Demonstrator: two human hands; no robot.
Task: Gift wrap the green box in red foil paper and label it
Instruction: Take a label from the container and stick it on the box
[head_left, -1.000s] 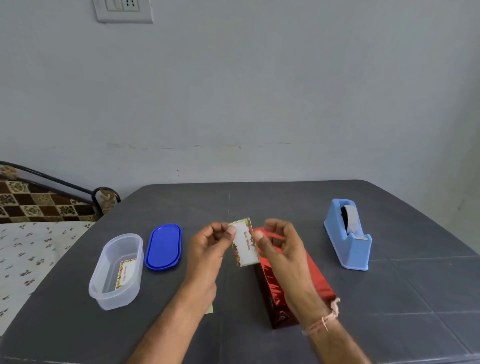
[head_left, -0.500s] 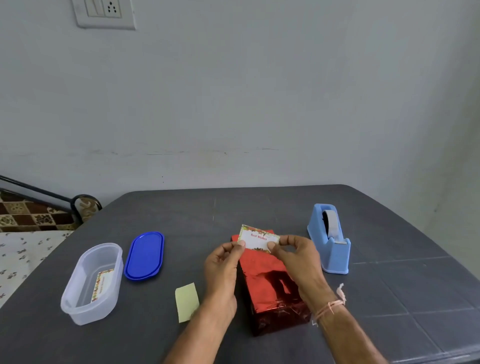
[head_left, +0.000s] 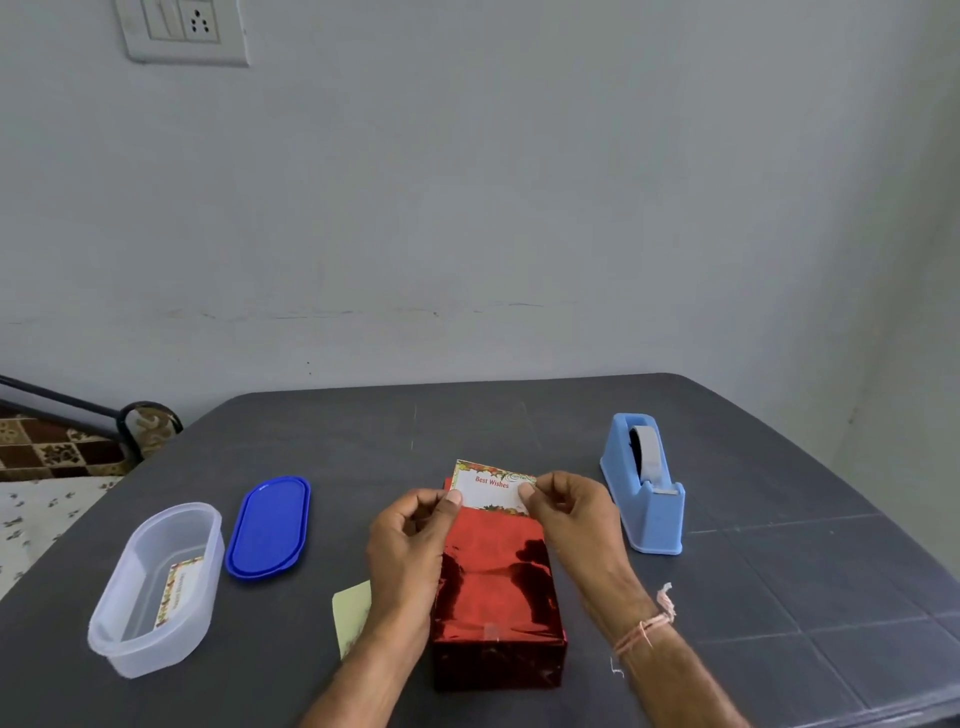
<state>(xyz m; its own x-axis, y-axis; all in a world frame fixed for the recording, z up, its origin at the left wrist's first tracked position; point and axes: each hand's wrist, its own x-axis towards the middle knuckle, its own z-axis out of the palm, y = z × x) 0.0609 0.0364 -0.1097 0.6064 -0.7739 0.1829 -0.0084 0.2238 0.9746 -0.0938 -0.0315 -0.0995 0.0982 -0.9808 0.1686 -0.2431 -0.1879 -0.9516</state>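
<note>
A box wrapped in shiny red foil (head_left: 496, 587) lies lengthwise on the dark grey table (head_left: 779, 597), a strip of clear tape on its near end. Over its far end I hold a small "Best Wishes" label (head_left: 492, 487) with a floral border, face up. My left hand (head_left: 410, 540) pinches the label's left edge and my right hand (head_left: 569, 512) pinches its right edge. The green box itself is hidden under the foil.
A light blue tape dispenser (head_left: 644, 483) stands right of the box. A pale yellow backing paper (head_left: 350, 616) lies under my left forearm. Further left are a blue oval lid (head_left: 269, 526) and a clear oval tub (head_left: 156, 587) holding another label. A bed is beyond the left edge.
The label turned from upright to flat and moved down over the far end of the red box, both hands still on it. The yellow backing paper came into view on the table.
</note>
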